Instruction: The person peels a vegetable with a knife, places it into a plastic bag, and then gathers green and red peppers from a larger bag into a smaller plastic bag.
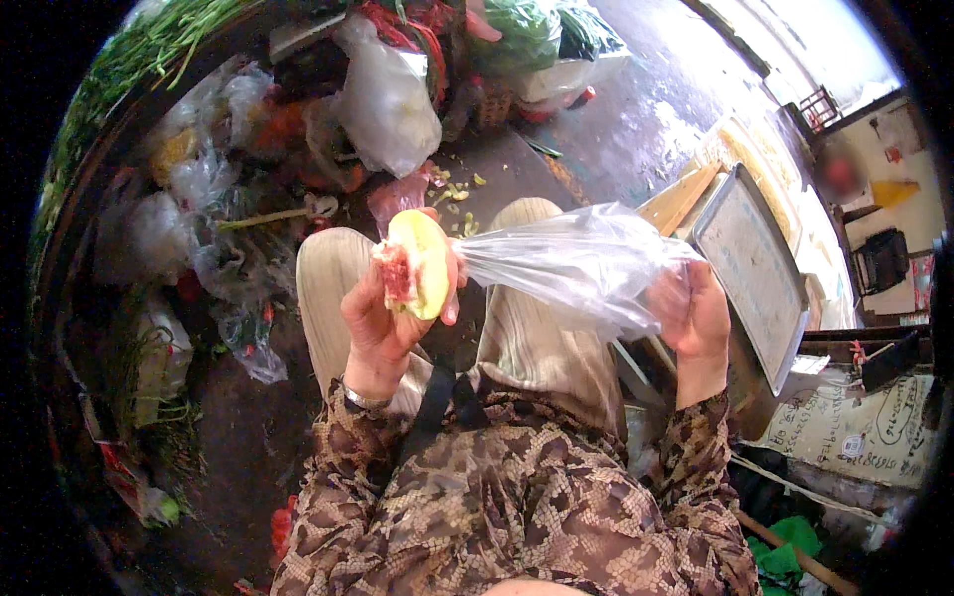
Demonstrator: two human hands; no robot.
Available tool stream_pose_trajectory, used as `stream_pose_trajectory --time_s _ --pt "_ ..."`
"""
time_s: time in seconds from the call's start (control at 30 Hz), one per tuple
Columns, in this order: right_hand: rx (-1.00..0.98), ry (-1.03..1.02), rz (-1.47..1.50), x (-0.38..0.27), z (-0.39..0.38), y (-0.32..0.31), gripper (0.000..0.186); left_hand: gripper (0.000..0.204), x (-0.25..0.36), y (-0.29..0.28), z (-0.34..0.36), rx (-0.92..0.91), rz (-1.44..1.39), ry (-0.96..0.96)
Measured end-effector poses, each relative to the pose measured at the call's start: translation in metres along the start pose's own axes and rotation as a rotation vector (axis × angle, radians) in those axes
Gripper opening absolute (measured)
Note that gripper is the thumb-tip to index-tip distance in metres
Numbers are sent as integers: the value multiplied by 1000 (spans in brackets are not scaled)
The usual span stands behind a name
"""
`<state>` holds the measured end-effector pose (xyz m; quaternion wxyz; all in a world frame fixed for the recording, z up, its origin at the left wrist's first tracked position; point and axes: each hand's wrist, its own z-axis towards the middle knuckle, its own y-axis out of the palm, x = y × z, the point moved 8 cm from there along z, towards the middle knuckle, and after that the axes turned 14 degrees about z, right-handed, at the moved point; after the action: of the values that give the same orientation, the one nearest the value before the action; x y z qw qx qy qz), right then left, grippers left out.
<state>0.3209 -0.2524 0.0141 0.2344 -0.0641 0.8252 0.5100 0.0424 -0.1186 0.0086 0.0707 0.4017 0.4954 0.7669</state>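
My left hand point(383, 318), over my left knee, has its fingers wrapped round a pale yellow rounded piece of food point(429, 268) with a ragged red and pink side facing left. A clear plastic bag point(556, 263) stretches sideways from beside that piece to my right hand point(691, 313), whose fingers grip it at the right. The bag's left end is partly hidden behind the food. Small yellow-green scraps point(455, 189) lie on the dark ground beyond my knees.
Heaped plastic bags point(388, 109) fill the left and far side, with long greens point(119, 79) at the left edge and bagged leafy vegetables point(527, 35) beyond. A metal tray point(750, 278) and wooden board point(676, 199) lean at my right. Cardboard point(845, 427) lies below them.
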Motion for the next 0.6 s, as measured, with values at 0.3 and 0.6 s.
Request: stream_pose_trajectory --time_s 0.3,0.6 --pt "-106 -381 -147 -5 -16 67 58 64 -8 -10 -5 104 -27 -109" --pt "-354 -130 -1116 39 -12 131 56 59 -20 17 2 38 495 -207"
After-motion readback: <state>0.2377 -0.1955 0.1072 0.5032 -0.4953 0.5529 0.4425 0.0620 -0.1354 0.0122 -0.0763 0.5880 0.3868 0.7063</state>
